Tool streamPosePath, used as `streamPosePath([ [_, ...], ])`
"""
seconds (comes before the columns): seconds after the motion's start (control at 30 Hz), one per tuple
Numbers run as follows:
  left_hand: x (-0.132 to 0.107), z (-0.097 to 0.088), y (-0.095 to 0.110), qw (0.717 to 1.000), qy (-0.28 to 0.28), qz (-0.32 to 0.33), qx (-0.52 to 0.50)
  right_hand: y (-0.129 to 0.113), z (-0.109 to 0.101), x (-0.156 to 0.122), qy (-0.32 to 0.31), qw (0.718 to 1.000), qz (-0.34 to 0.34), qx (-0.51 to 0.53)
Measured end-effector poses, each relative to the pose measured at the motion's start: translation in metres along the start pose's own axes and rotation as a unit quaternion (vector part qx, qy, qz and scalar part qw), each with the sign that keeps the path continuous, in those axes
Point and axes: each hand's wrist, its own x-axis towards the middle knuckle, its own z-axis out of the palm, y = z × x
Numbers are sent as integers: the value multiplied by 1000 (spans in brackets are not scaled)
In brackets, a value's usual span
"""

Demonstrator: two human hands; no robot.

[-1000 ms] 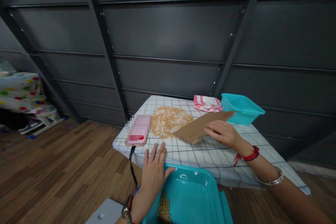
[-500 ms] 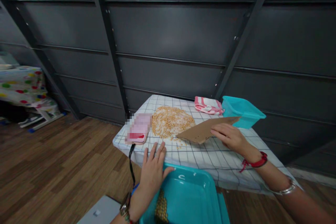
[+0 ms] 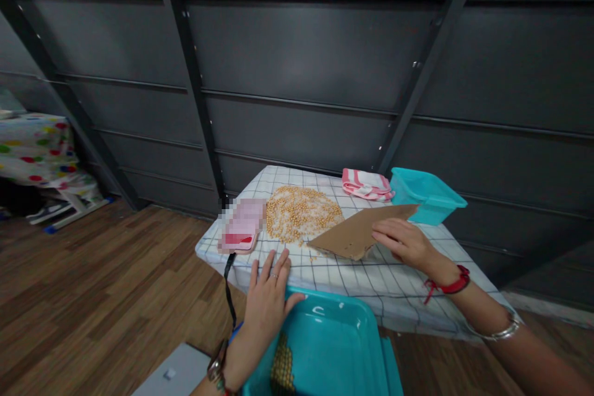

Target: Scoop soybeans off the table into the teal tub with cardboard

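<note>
In my right hand (image 3: 403,244) is a flat piece of brown cardboard (image 3: 350,234), pinched between thumb and fingers and tilted over the table. Its left tip lies close to a spread heap of yellow soybeans mixed with white grains (image 3: 301,213). A few loose beans lie below the heap near the cardboard's lower edge. My left hand (image 3: 268,291) rests with fingers spread at the table's front edge, its thumb over the rim of a teal tray (image 3: 334,346). Inside that tray, at the left, sits a patch of dark yellowish pieces (image 3: 282,368) whose kind I cannot make out.
A checked cloth covers the table (image 3: 297,269). A pink phone (image 3: 244,226) with a black strap lies left of the beans. Behind them are a folded pink-striped towel (image 3: 366,184) and a turquoise bin (image 3: 427,195). A grey laptop (image 3: 171,371) is at lower left; a dark panelled wall stands behind.
The view has shifted slightly. The cardboard's face shows a little more, its lower edge tilted toward me. Both hands keep nearly the same places.
</note>
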Motion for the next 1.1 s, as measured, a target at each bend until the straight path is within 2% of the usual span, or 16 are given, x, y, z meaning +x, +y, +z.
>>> streamPosePath([
  [0.2,1,-2,2,1000,-7,-2,-14,-5,-14,5,-10,1000,-21,3],
  [0.53,3,-9,7,1000,-28,-1,-14,-9,-16,15,-17,999,-32,11],
  [0.93,3,-11,10,1000,-17,2,-13,-10,-40,13,-38,999,-25,-7],
  [1.1,3,-14,11,999,-31,-3,-23,-10,-46,15,-48,999,-18,-18],
])
